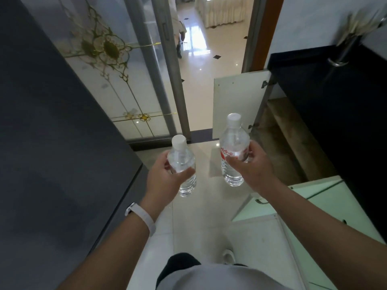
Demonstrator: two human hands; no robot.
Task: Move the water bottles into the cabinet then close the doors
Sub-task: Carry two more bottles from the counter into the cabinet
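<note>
I hold two clear water bottles upright over the tiled floor. My left hand (165, 176) grips a plain bottle with a white cap (181, 158). My right hand (254, 164) grips a second bottle (232, 143) that carries a red and white label. To the right, under a dark countertop (326, 97), the cabinet (287, 135) stands open and its brown inside shows. Its far white door (236, 101) swings out toward the doorway. A near pale green door (314, 197) lies open below my right forearm.
A tall dark appliance (52, 143) fills the left side. Behind it stands a sliding glass door with gold patterns (117, 76), open to a bright room. A metal tap (343, 53) rises from the counter. A foot in a white shoe (228, 255) rests on the floor.
</note>
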